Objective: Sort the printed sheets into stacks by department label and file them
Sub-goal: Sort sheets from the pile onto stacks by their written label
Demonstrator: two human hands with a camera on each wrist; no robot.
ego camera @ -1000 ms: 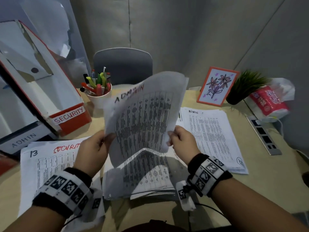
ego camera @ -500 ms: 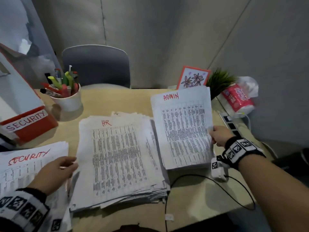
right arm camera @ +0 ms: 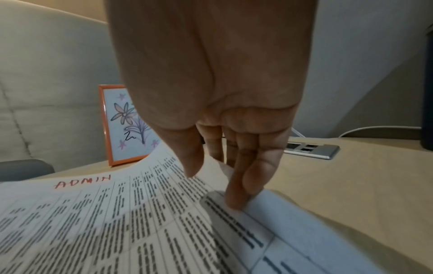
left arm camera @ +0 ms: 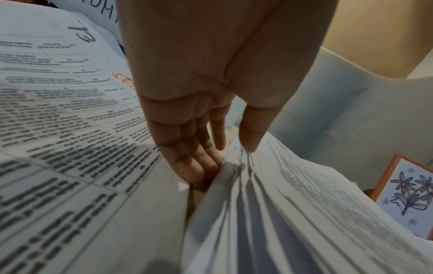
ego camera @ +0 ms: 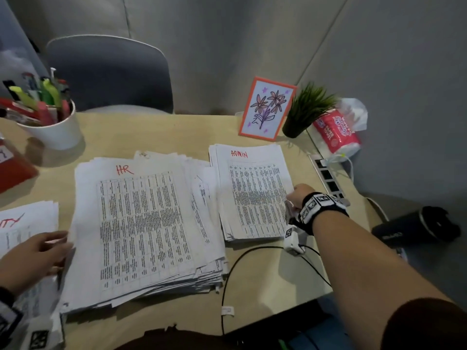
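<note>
A thick unsorted pile (ego camera: 141,223) lies mid-table, its top sheet marked HR in red. To its right is the ADMIN stack (ego camera: 252,193). My right hand (ego camera: 290,198) is at that stack's right edge. In the right wrist view the top ADMIN sheet (right arm camera: 117,213) curls up between thumb and fingers of my right hand (right arm camera: 215,185), and one fingertip touches the sheet below. At the left lies the SECURITY stack (ego camera: 25,223). My left hand (ego camera: 58,245) rests on it, fingers straight. In the left wrist view my left hand (left arm camera: 225,159) points into the gap beside the pile (left arm camera: 293,213).
A white pen cup (ego camera: 54,130) and a red file box (ego camera: 12,170) stand at the back left, with a grey chair (ego camera: 108,74) behind. A framed flower picture (ego camera: 267,109), a plant (ego camera: 305,114), a tissue pack (ego camera: 336,135) and a socket strip (ego camera: 326,178) line the right side. A black cable (ego camera: 227,274) crosses the front.
The ADMIN sheet that both hands held up went right with my right hand and came down onto the ADMIN stack. My left hand let go and dropped beside the pile, where the HR sheet now shows.
</note>
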